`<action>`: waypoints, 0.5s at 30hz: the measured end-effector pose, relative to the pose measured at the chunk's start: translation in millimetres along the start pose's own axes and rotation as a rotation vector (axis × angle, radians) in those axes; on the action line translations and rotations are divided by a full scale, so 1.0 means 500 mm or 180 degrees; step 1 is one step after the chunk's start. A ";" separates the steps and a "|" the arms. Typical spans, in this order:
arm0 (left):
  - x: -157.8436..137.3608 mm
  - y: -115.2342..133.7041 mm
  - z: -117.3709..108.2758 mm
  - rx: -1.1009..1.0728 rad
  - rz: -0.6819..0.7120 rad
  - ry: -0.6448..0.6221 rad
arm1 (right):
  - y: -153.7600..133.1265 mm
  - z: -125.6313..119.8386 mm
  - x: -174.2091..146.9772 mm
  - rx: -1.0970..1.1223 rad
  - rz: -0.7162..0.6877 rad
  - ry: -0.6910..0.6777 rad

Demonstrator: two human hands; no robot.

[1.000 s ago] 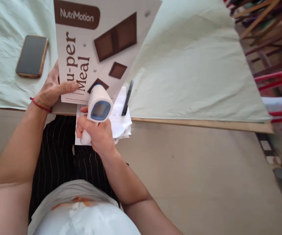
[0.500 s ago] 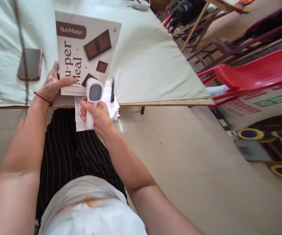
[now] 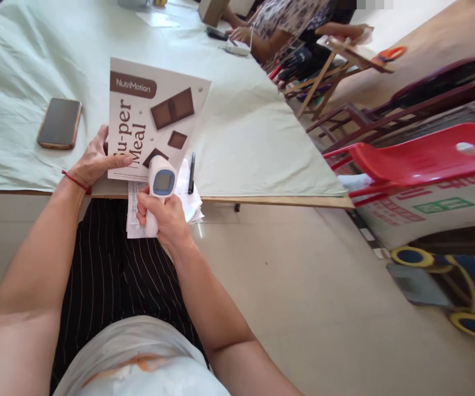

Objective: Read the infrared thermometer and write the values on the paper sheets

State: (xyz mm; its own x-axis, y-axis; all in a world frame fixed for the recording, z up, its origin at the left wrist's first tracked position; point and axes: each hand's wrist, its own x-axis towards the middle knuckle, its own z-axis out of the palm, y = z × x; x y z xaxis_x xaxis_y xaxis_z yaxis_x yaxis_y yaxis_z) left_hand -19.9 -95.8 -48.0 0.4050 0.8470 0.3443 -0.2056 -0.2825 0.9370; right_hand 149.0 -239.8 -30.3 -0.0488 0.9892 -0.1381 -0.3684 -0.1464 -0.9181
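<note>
My left hand (image 3: 99, 157) grips the left edge of a white and brown NutriMotion box (image 3: 134, 118), its thumb across the printed front. The box is held up at the table's near edge, its front with chocolate pictures turned towards me. In my right hand (image 3: 165, 217) is a white infrared thermometer (image 3: 157, 176), fingers wrapped round its handle. Its blue-framed screen faces me and its head is in front of the box's lower right corner; I cannot tell whether they touch. Below both, handwritten papers (image 3: 134, 214) overhang the table edge, with a black pen (image 3: 191, 173) on them.
A smartphone (image 3: 59, 124) lies on the pale tablecloth (image 3: 246, 143) to the left. Across the table, another person's hands (image 3: 239, 36) are near a white device (image 3: 237, 48). A red plastic stool (image 3: 419, 157) and a blue and yellow wheeled object (image 3: 464, 286) stand at the right.
The view has tilted up, so the table sits lower and the other person shows at the far side. Both hands keep hold of the box and the thermometer.
</note>
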 end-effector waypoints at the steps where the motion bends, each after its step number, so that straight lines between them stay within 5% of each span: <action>1: -0.001 0.002 0.002 0.0005 -0.0025 0.0009 | 0.000 -0.001 0.000 0.0009 0.0016 -0.0007; 15: -0.003 0.008 0.001 0.0322 0.0036 -0.0085 | 0.005 -0.011 0.003 -0.0044 0.0018 -0.0047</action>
State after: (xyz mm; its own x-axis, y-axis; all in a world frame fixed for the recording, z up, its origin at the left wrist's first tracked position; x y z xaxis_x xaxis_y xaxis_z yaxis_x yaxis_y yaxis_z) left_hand -20.8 -98.7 -44.8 0.4270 0.8316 0.3552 -0.1198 -0.3373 0.9338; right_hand 153.2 -238.9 -35.1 -0.0647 0.9883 -0.1380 -0.3552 -0.1520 -0.9223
